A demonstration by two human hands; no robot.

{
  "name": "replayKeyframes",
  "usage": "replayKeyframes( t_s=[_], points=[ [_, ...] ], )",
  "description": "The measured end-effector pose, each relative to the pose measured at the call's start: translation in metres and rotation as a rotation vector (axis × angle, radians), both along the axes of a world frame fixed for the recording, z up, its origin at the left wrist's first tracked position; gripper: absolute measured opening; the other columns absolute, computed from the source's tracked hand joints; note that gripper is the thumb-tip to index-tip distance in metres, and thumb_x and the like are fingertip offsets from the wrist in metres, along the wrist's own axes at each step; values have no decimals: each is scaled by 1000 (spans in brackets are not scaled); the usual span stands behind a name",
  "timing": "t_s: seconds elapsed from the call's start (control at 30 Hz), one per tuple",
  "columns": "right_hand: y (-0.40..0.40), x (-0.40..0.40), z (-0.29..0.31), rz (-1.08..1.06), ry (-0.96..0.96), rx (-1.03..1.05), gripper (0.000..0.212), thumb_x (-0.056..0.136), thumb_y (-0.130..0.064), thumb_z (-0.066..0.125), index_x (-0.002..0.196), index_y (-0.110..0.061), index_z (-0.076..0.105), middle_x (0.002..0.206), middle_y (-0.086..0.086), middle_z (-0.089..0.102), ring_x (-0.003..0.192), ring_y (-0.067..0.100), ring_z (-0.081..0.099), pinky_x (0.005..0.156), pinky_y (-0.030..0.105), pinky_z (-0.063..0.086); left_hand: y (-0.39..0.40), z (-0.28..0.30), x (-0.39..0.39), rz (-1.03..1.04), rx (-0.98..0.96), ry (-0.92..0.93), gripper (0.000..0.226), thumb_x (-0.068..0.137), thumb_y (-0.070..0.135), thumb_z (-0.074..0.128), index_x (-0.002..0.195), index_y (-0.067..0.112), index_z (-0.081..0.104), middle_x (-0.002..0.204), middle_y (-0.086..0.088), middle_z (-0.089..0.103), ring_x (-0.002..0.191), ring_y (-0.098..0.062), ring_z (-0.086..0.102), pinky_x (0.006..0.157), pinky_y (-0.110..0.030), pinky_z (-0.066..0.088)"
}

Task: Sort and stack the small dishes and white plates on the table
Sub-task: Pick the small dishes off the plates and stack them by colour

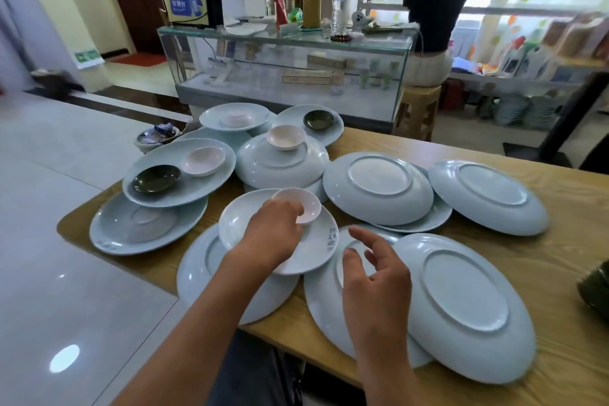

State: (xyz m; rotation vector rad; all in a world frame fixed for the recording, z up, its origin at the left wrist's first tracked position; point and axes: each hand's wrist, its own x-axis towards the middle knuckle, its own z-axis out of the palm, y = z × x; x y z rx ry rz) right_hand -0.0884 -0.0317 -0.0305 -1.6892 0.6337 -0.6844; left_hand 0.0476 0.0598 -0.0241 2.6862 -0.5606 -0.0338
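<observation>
Left of the near white plate, a dark dish and a pink dish sit on another plate. On the near white plate's far edge, the left hand pinches a small pink dish. Right of it, the right hand hovers spread and empty. Upside-down plates crowd close.

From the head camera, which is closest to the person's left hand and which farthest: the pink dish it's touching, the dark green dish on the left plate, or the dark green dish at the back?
Measured from the left hand:
1. Pink dish, at the fingertips, on the near middle plate.
2. Dark green dish, off to the left on a tilted plate.
3. Far dark green dish, at the back of the table, on the rear right plate.
</observation>
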Motion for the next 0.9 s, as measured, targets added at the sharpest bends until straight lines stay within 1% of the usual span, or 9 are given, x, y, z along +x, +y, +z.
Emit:
replayKeyframes(
  t_s=[0.1, 0.17, 0.33, 0.4, 0.5, 0.6, 0.7, 0.83, 0.9],
  points=[
    [-4, -3, -2, -6, 11, -30, 28, 88, -14, 62, 105, -35, 68, 101, -22, 60, 99, -10, 52, 85, 12, 41, 0, -5, 1, 0, 20, 1, 23, 91, 15, 55, 108, 20, 69, 106, -4, 68, 98, -22, 61, 84, -29, 46],
    [-6, -4, -4, -7, 26, -47, 28, 88, -15, 61, 108, -35, 67, 102, -21, 58, 98, -9, 51, 83, 5, 37, -1, -4, 0, 6, 17, -25, 22, 91, 12, 55, 107, 18, 70, 105, -5, 68, 94, -21, 60, 84, -28, 45],
    [-11, -6, -9, -27, 36, -67, 27, 89, -17, 61, 109, -34, 66, 102, -22, 55, 100, -4, 50, 96, 24, 45, -9, -3, -16, -4, -53, -120, 24, 94, 15, 53, 109, 19, 71, 108, -5, 68, 95, -20, 61, 83, -24, 42],
    [-15, -6, -9, -30, 23, -70, 26, 89, -16, 60, 108, -32, 67, 103, -20, 59, 99, -3, 53, 95, 28, 47, -10, 1, -26, -44, -121, -195, 21, 93, 17, 57, 108, 19, 72, 106, -4, 70, 95, -20, 63, 82, -22, 42],
    [-24, -7, -8, -36, -8, -44, 23, 90, -17, 61, 107, -30, 69, 102, -19, 66, 96, 1, 61, 89, 29, 53, -16, 14, -44, -137, -216, -302, 15, 86, 14, 69, 99, 16, 76, 96, -6, 73, 87, -22, 67, 81, -25, 49],
    [-34, -13, -5, -54, -69, -45, 25, 92, -19, 61, 113, -31, 67, 100, -16, 70, 90, -2, 64, 81, 19, 54, -26, 26, -58, -260, -279, -391, 11, 76, 3, 76, 83, 11, 75, 85, -6, 72, 80, -22, 66, 75, -27, 52],
    [-49, -21, 0, -26, -141, -37, 33, 92, -22, 62, 122, -37, 60, 100, -17, 69, 89, -2, 65, 75, 17, 54, -40, 36, -71, -352, -353, -401, 14, 75, 2, 77, 86, 10, 75, 89, -3, 72, 83, -16, 65, 79, -20, 49],
    [-75, -37, 9, -13, -209, -61, 40, 92, -22, 62, 121, -47, 53, 110, -18, 66, 95, 0, 64, 74, 15, 52, -64, 41, -89, -449, -377, -402, 16, 75, 4, 78, 89, 10, 77, 90, -4, 73, 82, -15, 68, 78, -18, 50],
    [-92, -50, 13, -23, -217, -100, 40, 92, -24, 61, 126, -43, 53, 118, -17, 63, 101, 0, 63, 75, 15, 52, -79, 43, -98, -485, -388, -385, 16, 74, 7, 77, 91, 9, 77, 92, -5, 73, 83, -16, 68, 79, -14, 47]
  ],
)
